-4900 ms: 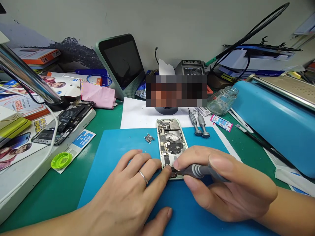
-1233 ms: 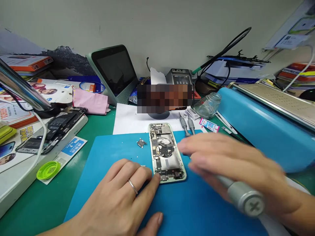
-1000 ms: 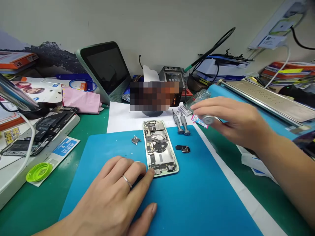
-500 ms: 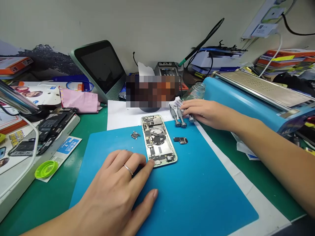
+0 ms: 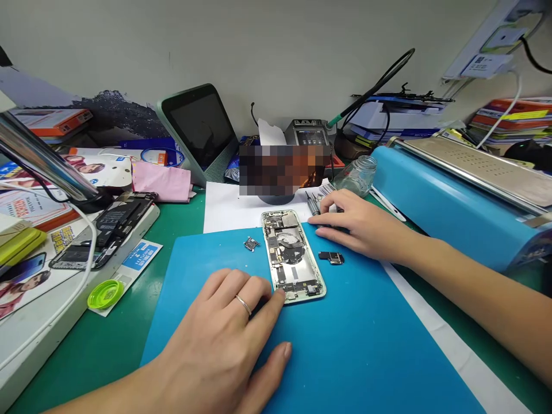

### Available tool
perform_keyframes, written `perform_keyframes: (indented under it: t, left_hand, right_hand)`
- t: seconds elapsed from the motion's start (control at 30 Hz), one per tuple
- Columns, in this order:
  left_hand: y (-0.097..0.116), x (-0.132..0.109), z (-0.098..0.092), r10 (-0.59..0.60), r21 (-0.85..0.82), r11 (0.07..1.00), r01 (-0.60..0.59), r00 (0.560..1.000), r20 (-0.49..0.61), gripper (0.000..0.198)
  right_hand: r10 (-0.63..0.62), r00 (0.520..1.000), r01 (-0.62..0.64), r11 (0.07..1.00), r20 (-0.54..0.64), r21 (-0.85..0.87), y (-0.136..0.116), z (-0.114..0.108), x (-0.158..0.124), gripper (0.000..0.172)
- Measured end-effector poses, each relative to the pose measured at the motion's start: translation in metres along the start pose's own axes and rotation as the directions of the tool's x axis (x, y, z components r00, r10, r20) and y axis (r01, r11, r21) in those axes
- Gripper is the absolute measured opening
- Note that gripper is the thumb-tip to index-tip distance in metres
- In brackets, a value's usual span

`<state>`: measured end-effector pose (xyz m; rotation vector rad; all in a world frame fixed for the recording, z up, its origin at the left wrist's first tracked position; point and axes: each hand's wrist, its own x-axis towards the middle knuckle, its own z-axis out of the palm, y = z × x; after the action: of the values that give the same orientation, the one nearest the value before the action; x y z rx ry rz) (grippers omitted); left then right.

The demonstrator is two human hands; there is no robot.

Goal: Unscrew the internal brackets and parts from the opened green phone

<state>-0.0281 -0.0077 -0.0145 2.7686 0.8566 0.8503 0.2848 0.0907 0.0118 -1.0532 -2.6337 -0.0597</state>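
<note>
An opened smartphone [image 5: 296, 270] lies on the blue mat [image 5: 353, 351], its inner parts exposed. My left hand [image 5: 224, 333] rests with fingers loosely spread, the index fingertip touching the phone's lower left corner. To the right of the phone, my right hand [image 5: 353, 221] bends its fingers around the handle ends of small grey screwdrivers [image 5: 313, 202]; the hand covers most of them. A dark circuit board piece [image 5: 332, 257] lies just below that hand. Another small metal part [image 5: 250, 244] sits left of the phone.
A blue machine with a metal top [image 5: 452, 201] stands at right, beside a glass jar [image 5: 360, 172]. Behind are a tilted screen [image 5: 198, 126] and a soldering station [image 5: 308, 135]. At left, phone parts [image 5: 107, 230] lie on a white box near a green cap [image 5: 104, 294].
My right hand has come nearer, from the screwdrivers' far side to over their handle ends. The left hand stays at the phone's corner. The camera view has shifted slightly.
</note>
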Motion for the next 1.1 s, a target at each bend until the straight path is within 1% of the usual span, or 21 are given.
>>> perform_keyframes:
  t: [0.1,0.17,0.23,0.27,0.3,0.33,0.4,0.43,0.47,0.5,0.53,0.57,0.63,0.7,0.73,0.83,0.9,0.97,1.1]
  left_hand:
    - [-0.001,-0.002,0.004,-0.001,-0.001,1.0,0.001,1.0,0.003,0.035]
    - [-0.003,-0.002,0.006,-0.004,-0.003,1.0,0.004,1.0,0.001,0.034]
    - [-0.003,-0.002,0.006,-0.003,-0.01,1.0,0.003,1.0,0.001,0.034]
    - [-0.003,-0.002,0.006,-0.002,-0.013,1.0,0.002,1.0,-0.002,0.034]
    - [-0.003,-0.003,0.006,0.0,-0.016,1.0,0.0,1.0,-0.004,0.034]
    - [-0.003,-0.003,0.006,0.003,-0.019,1.0,-0.003,1.0,-0.006,0.035]
    - [-0.002,-0.003,0.005,0.006,-0.019,1.0,-0.006,1.0,-0.01,0.034]
    - [-0.002,-0.003,0.005,0.008,-0.017,1.0,-0.009,1.0,-0.013,0.034]
    - [-0.002,-0.003,0.005,0.011,-0.016,1.0,-0.011,1.0,-0.013,0.034]
    - [-0.003,-0.003,0.006,0.012,-0.015,1.0,-0.012,1.0,-0.013,0.034]
    - [-0.003,-0.003,0.006,0.01,-0.014,1.0,-0.01,1.0,-0.012,0.034]
    - [-0.003,-0.003,0.006,0.01,-0.012,1.0,-0.011,1.0,-0.014,0.034]
    - [-0.004,-0.002,0.006,0.009,-0.006,1.0,-0.009,1.0,-0.019,0.033]
    - [-0.005,-0.001,0.005,0.011,-0.004,1.0,-0.011,1.0,-0.015,0.033]
    - [-0.005,-0.001,0.005,0.01,-0.004,1.0,-0.01,1.0,-0.012,0.034]
    - [-0.004,-0.001,0.005,0.003,-0.002,1.0,-0.003,1.0,0.001,0.035]
    - [-0.003,-0.002,0.004,0.0,0.004,1.0,0.0,1.0,0.003,0.035]
    - [-0.003,-0.003,0.004,0.004,0.004,1.0,-0.004,1.0,0.003,0.035]
    - [-0.003,-0.003,0.003,0.005,-0.009,1.0,-0.005,1.0,0.001,0.035]
  right_hand:
    - [-0.013,0.999,0.016,0.998,-0.05,0.055,0.001,0.005,0.001,0.028]
    - [-0.009,0.994,0.02,0.994,-0.107,0.109,0.0,0.006,0.002,0.022]
    - [0.024,0.978,0.013,0.984,-0.209,0.175,-0.004,0.003,0.001,0.018]
    - [0.055,0.958,0.006,0.977,-0.28,0.212,-0.007,0.001,0.0,0.016]
    - [0.094,0.925,0.002,0.968,-0.367,0.252,-0.009,-0.001,-0.001,0.015]
    - [0.143,0.878,-0.001,0.955,-0.456,0.297,-0.012,-0.003,-0.002,0.015]
    - [0.246,0.751,0.012,0.923,-0.613,0.385,-0.015,-0.007,-0.004,0.018]
    - [0.296,0.685,0.03,0.902,-0.666,0.431,-0.016,-0.008,-0.004,0.02]
    - [0.341,0.629,0.05,0.879,-0.698,0.474,-0.017,-0.01,-0.004,0.022]
    - [0.38,0.592,0.069,0.855,-0.71,0.515,-0.018,-0.01,-0.002,0.024]
    - [0.412,0.57,0.086,0.831,-0.711,0.55,-0.019,-0.011,-0.001,0.026]
    - [0.437,0.558,0.101,0.808,-0.706,0.58,-0.021,-0.012,0.001,0.029]
    - [0.472,0.561,0.114,0.77,-0.68,0.628,-0.027,-0.013,0.004,0.035]
    - [0.492,0.594,0.109,0.735,-0.637,0.669,-0.037,-0.015,0.005,0.041]
    - [0.496,0.621,0.1,0.718,-0.607,0.689,-0.043,-0.015,0.004,0.044]
    - [0.47,0.734,0.056,0.677,-0.49,0.734,-0.06,-0.012,-0.004,0.046]
    - [0.411,0.784,0.062,0.694,-0.465,0.717,-0.066,-0.006,-0.011,0.043]
    - [0.337,0.801,0.102,0.738,-0.494,0.668,-0.068,0.0,-0.017,0.039]
    - [0.189,0.79,0.219,0.801,-0.583,0.556,-0.063,0.008,-0.017,0.036]
